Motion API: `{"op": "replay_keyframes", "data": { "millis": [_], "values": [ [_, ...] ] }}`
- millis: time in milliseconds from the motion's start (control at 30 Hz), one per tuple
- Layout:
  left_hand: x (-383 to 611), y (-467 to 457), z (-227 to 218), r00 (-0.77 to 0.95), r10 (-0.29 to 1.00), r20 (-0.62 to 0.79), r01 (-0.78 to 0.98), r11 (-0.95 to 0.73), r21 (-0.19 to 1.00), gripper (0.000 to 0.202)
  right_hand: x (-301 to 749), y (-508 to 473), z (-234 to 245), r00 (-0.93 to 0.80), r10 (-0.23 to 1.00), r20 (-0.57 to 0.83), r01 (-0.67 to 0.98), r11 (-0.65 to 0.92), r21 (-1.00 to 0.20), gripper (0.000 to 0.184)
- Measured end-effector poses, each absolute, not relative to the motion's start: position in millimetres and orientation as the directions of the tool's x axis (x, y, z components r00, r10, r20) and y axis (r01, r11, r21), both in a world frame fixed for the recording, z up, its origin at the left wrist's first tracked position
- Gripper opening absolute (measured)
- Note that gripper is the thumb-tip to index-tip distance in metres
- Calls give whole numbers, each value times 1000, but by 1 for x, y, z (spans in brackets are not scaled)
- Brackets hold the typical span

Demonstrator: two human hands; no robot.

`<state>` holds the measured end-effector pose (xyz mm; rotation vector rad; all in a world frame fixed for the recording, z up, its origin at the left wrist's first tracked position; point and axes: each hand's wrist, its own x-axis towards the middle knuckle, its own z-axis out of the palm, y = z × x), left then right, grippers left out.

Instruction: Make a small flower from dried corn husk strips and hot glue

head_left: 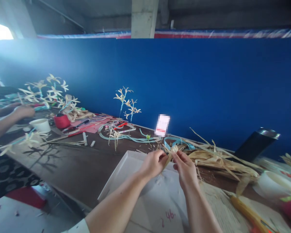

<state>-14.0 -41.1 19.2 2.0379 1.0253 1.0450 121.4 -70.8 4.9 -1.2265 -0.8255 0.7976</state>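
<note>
Both my hands meet over a white tray [126, 171] on a long dark table [70, 168]. My left hand [154, 163] and my right hand [185, 168] are closed in a pinch on a small piece of dried corn husk [172, 151], held between their fingertips. A pile of dried corn husks [218, 160] lies just beyond my right hand. A blue strip [176, 141] curls on the table behind the held piece.
Husk flowers on stems [126, 102] stand further along the table, with more husk flowers [48, 92] at the far left, where another person's arm [7, 119] reaches. Near it sit a white cup [41, 124] and a red pot [61, 121]. A black flask [255, 144], white bowl [276, 184] and yellow-handled tool [247, 210] are at right.
</note>
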Motion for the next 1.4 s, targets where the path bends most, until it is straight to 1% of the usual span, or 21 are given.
{"op": "replay_keyframes", "data": {
  "millis": [67, 233, 367, 433, 533, 667, 767, 867, 1033, 1133, 1233, 1333, 1400],
  "values": [
    [-13, -41, 19, 368, 847, 384, 318, -502, 804, 33, 122, -71, 5, 398, 910, 112, -66, 151, -986, 30],
    [-9, -37, 15, 370, 878, 305, 250, -410, 877, 33, 125, -73, 7, 243, 970, 31, -304, 107, -947, 21],
    [-9, -35, 12, 389, 877, 283, 200, -380, 903, 33, 124, -75, 9, 195, 981, 5, -372, 79, -925, 19],
    [-9, -35, 11, 379, 880, 287, 193, -378, 905, 34, 123, -75, 10, 205, 979, -3, -378, 77, -923, 20],
    [-8, -37, 12, 384, 875, 294, 179, -383, 906, 35, 124, -74, 9, 270, 963, -15, -394, 96, -914, 19],
    [-6, -39, 15, 470, 840, 269, 86, -347, 934, 36, 127, -72, 7, 293, 956, -17, -406, 108, -908, 22],
    [-8, -37, 15, 483, 849, 217, 71, -285, 956, 33, 127, -72, 5, 243, 970, -9, -404, 93, -910, 23],
    [-10, -32, 15, 470, 869, 151, 66, -206, 976, 32, 126, -74, 5, 181, 983, -37, -415, 42, -909, 23],
    [-13, -26, 17, 434, 899, 50, 56, -82, 995, 28, 126, -75, 8, 224, 973, -55, -370, 33, -929, 26],
    [-14, -27, 20, 394, 918, 49, 65, -81, 995, 23, 127, -74, 8, 223, 974, -48, -333, 30, -942, 27],
    [-15, -29, 24, 364, 930, 55, 79, -90, 993, 23, 127, -73, 7, 234, 971, -50, -318, 28, -948, 27],
    [-16, -31, 27, 325, 945, 38, 130, -85, 988, 25, 126, -73, 6, 243, 969, -54, -308, 24, -951, 28],
    [-15, -31, 27, 287, 955, 72, 179, -127, 976, 25, 125, -73, 6, 246, 968, -49, -286, 24, -958, 28]
  ]
}}
